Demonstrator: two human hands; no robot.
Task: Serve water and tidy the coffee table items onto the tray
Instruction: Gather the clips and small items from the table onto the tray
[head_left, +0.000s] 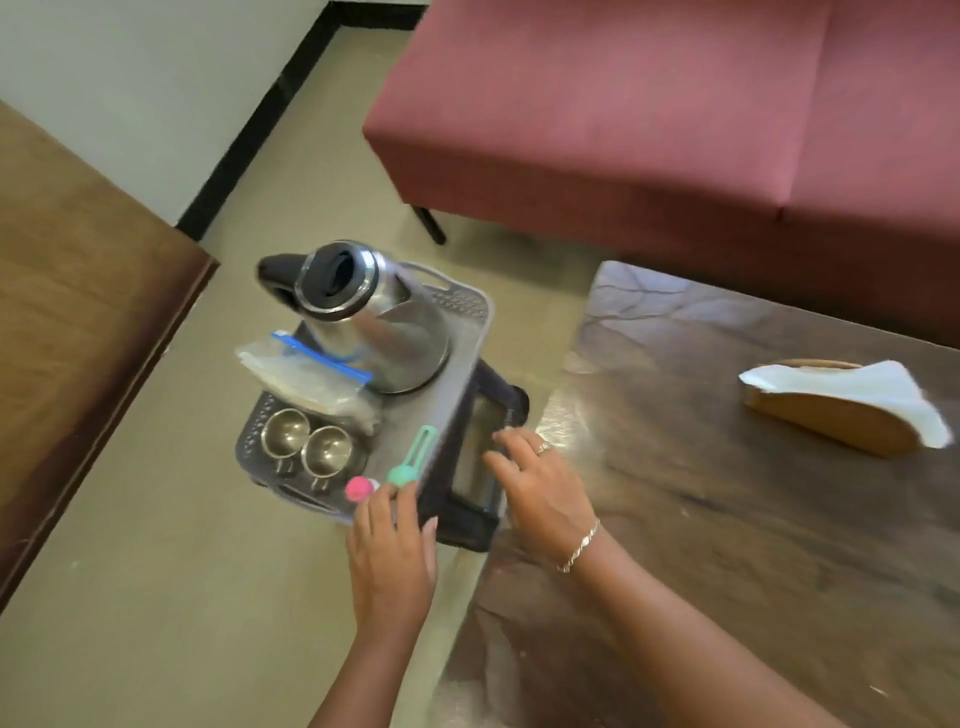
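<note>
Head view shows the grey tray (467, 322) on a dark stand (478, 467) just left of the coffee table (727, 519), its long axis running near to far, and you have both hands at its near end. Your left hand (389, 561) has fairly straight fingers whose tips touch the near rim beside the pink tool (358, 488) and teal tool (415, 452). Your right hand (540, 493) is spread flat on the stand at the tray's right side. The tray holds one kettle (374, 322), one zip bag (306, 379) and two steel cups (284, 431). One napkin holder (841, 410) lies on the table, far right and well apart from your right hand, which is the nearer.
</note>
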